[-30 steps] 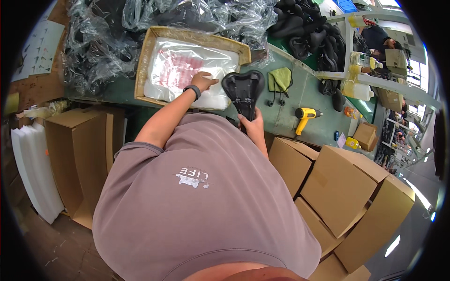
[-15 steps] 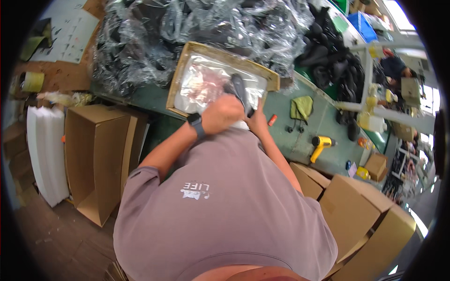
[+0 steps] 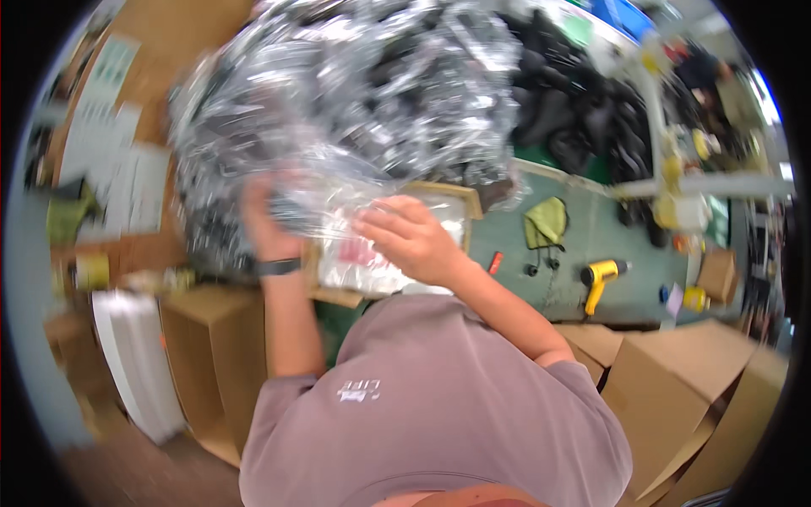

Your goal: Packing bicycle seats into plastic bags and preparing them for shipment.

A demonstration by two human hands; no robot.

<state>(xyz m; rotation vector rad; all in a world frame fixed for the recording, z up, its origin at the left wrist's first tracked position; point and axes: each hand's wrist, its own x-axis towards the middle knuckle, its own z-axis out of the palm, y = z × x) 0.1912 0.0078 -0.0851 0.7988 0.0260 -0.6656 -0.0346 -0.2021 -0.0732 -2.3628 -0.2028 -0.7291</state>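
My left hand (image 3: 269, 221), with a dark watch band at the wrist, reaches to the near left side of a heap of dark parts in clear plastic (image 3: 338, 93). Its fingers are smeared by motion beside a dark shape under clear film. My right hand (image 3: 416, 242) is just right of it, above the box, with its fingers closed on a clear plastic bag (image 3: 338, 182) that stretches between the hands. Below them lies a shallow cardboard box (image 3: 473, 203) lined with clear film, partly hidden by my hands. Something reddish shows through the film.
On the green table to the right are an olive pouch (image 3: 545, 223), a small red-orange object (image 3: 496, 263) and a yellow heat gun (image 3: 601, 279). Black parts (image 3: 574, 110) are piled behind. Cardboard cartons (image 3: 676, 372) stand at right, with white foam sheets (image 3: 139, 363) at left.
My left hand has left the black object over the box and moved left to the heap. My right hand has risen from the box's right side to the plastic. The view has shifted.
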